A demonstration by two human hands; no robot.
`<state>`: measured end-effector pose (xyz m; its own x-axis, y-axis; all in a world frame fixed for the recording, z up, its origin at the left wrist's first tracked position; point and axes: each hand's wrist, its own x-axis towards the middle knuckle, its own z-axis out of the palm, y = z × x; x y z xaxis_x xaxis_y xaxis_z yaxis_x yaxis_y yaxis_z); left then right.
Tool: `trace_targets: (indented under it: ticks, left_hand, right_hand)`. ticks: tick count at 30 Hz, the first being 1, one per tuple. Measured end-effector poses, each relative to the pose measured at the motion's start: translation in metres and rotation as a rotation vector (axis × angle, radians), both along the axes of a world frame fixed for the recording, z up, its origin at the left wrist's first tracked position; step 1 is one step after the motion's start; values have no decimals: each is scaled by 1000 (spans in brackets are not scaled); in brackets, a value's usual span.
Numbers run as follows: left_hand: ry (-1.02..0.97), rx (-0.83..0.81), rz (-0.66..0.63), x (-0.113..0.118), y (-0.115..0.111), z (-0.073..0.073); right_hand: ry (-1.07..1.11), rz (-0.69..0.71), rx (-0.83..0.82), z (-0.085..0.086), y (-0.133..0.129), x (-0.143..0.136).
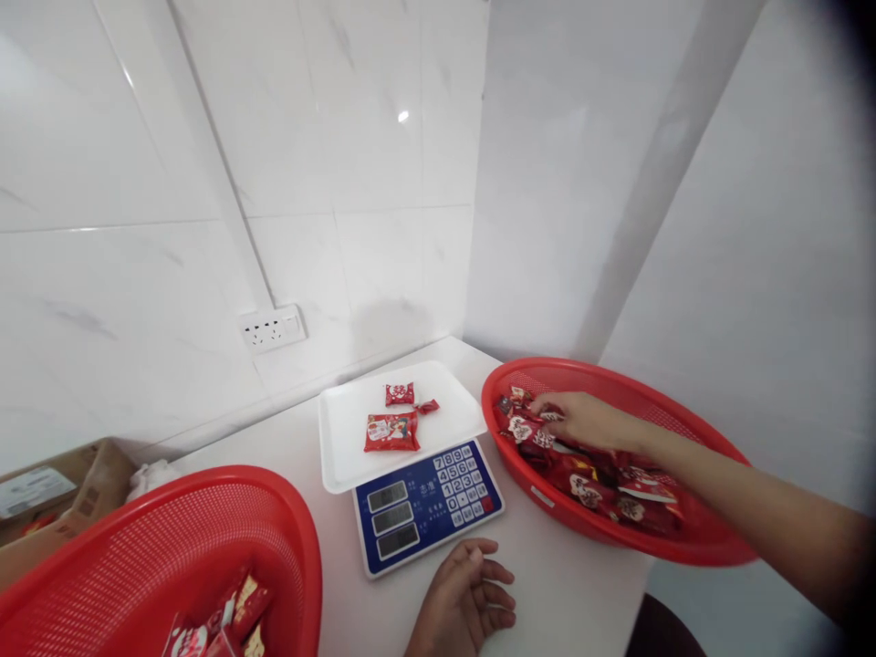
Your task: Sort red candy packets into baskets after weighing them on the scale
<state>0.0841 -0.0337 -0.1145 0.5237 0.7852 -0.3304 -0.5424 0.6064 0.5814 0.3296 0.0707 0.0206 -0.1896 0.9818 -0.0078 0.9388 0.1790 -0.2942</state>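
My right hand (589, 422) reaches into the red basket (718, 461) on the right, its fingers bent down around a small red wrapped candy at the far left of the heap. How firmly they grip is hard to see. Red wrapped candies (581, 488) lie under and in front of the hand. My left hand (472, 593) rests just in front of the scale (431, 502), palm turned sideways, fingers loosely curled and apart, with nothing in it. On the scale's white tray (349, 447) lie a larger red packet (391, 432), a small red packet (400, 393) and a twist-wrapped candy (428, 407).
A second red basket (301, 538) stands at the front left, with several red and gold packets (250, 607) inside. Behind it is an open cardboard box (102, 484). White walls enclose the table's back and right; a socket (272, 328) is on the back wall.
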Motion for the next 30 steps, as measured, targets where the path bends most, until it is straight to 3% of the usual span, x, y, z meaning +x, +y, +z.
trace_targets:
  ticks: [5, 14, 18, 24, 30]
  left_hand:
    - [6, -12, -4, 0, 1, 4]
    - [18, -30, -19, 1, 3, 1]
    - [0, -8, -4, 0, 3, 1]
    - [-137, 65, 57, -6, -1, 4]
    - [-141, 174, 23, -7, -6, 8]
  right_hand:
    - [133, -73, 26, 18, 0, 13]
    - [214, -147, 38, 12, 1, 23]
    - [298, -106, 32, 25, -13, 1]
    - [318, 60, -3, 43, -42, -53]
    - [81, 286, -212, 16, -70, -100]
